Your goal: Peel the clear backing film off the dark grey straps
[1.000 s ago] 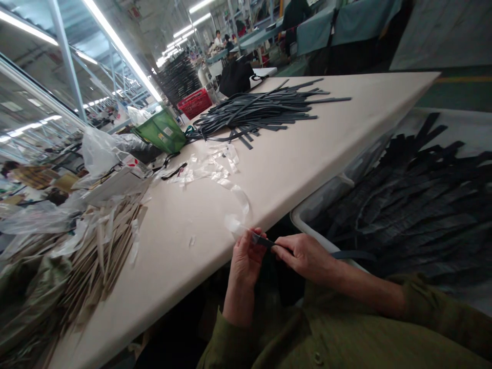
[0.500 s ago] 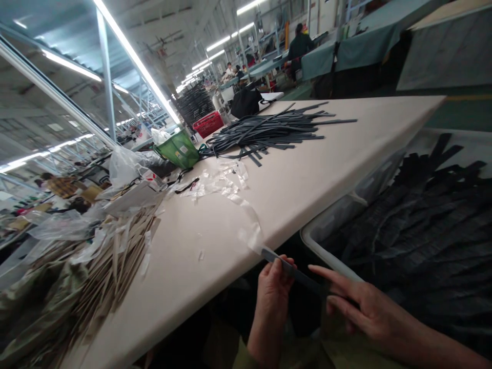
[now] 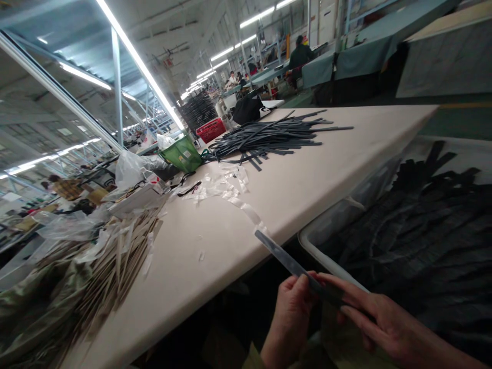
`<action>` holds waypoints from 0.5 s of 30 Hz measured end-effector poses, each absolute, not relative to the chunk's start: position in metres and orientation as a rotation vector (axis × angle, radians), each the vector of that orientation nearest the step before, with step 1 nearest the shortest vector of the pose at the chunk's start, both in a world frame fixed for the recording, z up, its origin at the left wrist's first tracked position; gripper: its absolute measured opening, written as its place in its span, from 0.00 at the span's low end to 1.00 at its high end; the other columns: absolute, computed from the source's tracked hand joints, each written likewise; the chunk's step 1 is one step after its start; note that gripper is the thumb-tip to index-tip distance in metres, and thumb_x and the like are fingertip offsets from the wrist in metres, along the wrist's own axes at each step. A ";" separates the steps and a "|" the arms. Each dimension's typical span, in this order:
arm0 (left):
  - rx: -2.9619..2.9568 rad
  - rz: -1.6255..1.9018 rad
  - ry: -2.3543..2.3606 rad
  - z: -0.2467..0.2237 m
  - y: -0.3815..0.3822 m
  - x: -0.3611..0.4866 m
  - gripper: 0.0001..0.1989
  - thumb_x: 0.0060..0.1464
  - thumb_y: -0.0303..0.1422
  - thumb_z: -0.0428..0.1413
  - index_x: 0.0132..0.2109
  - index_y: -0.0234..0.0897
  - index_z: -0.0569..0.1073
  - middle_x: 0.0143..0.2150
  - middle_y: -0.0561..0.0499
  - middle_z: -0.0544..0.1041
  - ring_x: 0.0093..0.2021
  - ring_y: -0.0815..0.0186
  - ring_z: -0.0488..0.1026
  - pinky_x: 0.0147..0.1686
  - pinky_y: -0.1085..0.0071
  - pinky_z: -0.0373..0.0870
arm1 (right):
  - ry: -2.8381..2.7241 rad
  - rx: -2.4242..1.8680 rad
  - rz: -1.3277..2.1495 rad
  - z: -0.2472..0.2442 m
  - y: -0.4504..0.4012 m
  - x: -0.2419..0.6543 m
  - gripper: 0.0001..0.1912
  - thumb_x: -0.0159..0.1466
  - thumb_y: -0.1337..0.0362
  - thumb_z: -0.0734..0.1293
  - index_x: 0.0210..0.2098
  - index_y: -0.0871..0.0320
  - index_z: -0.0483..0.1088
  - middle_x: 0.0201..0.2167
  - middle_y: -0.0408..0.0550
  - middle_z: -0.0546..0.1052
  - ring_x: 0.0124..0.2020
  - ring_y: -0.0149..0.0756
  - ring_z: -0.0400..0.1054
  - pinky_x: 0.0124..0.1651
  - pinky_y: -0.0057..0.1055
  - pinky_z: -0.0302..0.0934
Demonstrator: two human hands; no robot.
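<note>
A dark grey fabric strip (image 3: 282, 255) slants from my hands up to the table's front edge. My left hand (image 3: 294, 310) is closed, its thumb and fingers pinching the strip partway along. My right hand (image 3: 378, 320) grips the strip's lower part between index finger and thumb, close beside the left. Beyond the far end of the strip, a thin translucent white tape (image 3: 248, 211) runs back across the table; whether the two are joined I cannot tell. The strip's near end is hidden by my right hand.
On the pale table (image 3: 215, 287) lie a pile of dark strips (image 3: 269, 136) and a bundle of brownish strips (image 3: 119, 256). A green basket (image 3: 182, 154) and a red basket (image 3: 210, 130) stand behind. To the right, a white-rimmed bin (image 3: 326, 264) holds many dark strips. A person (image 3: 300, 56) sits far off.
My left hand has moved right and down along the strip, so a longer stretch shows beyond it. My right hand has closed on the strip's lower part.
</note>
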State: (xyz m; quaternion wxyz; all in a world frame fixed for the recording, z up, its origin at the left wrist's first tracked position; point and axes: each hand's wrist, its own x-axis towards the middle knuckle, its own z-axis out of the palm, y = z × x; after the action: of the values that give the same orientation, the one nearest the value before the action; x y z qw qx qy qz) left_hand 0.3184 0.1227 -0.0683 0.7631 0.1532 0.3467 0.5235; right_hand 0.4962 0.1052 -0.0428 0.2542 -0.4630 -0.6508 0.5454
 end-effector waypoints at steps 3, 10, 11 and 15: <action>0.344 1.097 0.721 -0.068 0.114 0.327 0.14 0.53 0.38 0.65 0.38 0.28 0.81 0.36 0.43 0.81 0.34 0.67 0.75 0.37 0.73 0.69 | -1.732 -1.248 1.428 -0.045 0.113 0.491 0.30 0.68 0.55 0.59 0.69 0.52 0.57 0.43 0.51 0.81 0.21 0.34 0.72 0.27 0.29 0.71; 0.234 1.207 0.817 -0.070 0.117 0.321 0.16 0.44 0.39 0.70 0.37 0.32 0.82 0.39 0.43 0.82 0.41 0.61 0.77 0.46 0.67 0.69 | -1.687 -1.331 1.475 -0.071 0.085 0.532 0.33 0.66 0.48 0.60 0.69 0.48 0.56 0.27 0.46 0.80 0.18 0.38 0.72 0.19 0.28 0.67; 0.246 1.174 0.811 -0.071 0.115 0.324 0.16 0.44 0.39 0.70 0.37 0.32 0.82 0.38 0.43 0.82 0.40 0.62 0.77 0.45 0.68 0.69 | -1.685 -1.342 1.476 -0.071 0.084 0.532 0.33 0.67 0.48 0.60 0.69 0.48 0.57 0.26 0.46 0.80 0.17 0.38 0.71 0.18 0.28 0.66; 0.426 0.986 0.766 -0.074 0.104 0.339 0.18 0.49 0.40 0.67 0.38 0.27 0.82 0.32 0.42 0.80 0.30 0.66 0.74 0.37 0.70 0.67 | -1.741 -1.296 1.387 -0.062 0.098 0.514 0.29 0.69 0.50 0.57 0.67 0.48 0.60 0.41 0.50 0.82 0.22 0.38 0.74 0.26 0.30 0.72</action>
State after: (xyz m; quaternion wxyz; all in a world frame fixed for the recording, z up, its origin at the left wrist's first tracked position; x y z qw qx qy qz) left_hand 0.3388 0.1043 -0.0738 0.7902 0.1981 0.3559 0.4578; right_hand 0.5141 0.0983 -0.0623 0.2792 -0.4832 -0.6491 0.5169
